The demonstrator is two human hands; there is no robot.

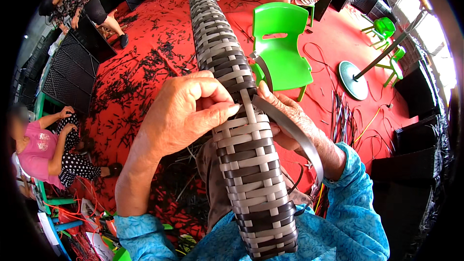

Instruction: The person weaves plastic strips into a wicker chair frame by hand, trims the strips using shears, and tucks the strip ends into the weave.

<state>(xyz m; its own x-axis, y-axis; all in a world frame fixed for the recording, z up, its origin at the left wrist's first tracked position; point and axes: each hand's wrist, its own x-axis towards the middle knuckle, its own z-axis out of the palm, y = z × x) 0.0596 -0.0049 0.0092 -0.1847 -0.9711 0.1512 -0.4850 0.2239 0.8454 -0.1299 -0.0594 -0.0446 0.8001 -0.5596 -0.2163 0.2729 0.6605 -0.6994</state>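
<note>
A long bar woven from grey and dark brown flat strips (261,183) runs from my lap away to the far centre. From its upper face a loose dark weaving strip (295,133) curves out over my right hand and back toward my lap. My left hand (188,111) is closed at the bar's left side, thumb and forefinger pinched beside a pale lengthwise strip; the bit of weaving strip between them is mostly hidden. My right hand (295,116) is closed along the right side, fingers partly behind the weaving strip near where it enters the weave.
A green plastic chair (282,43) stands just beyond the bar. Dark scraps (140,77) litter the red floor at left; loose strips (343,116) lie at right by a round-based stand (353,79). Other people sit or bend at left and far right. Black woven panels (72,70) line the edges.
</note>
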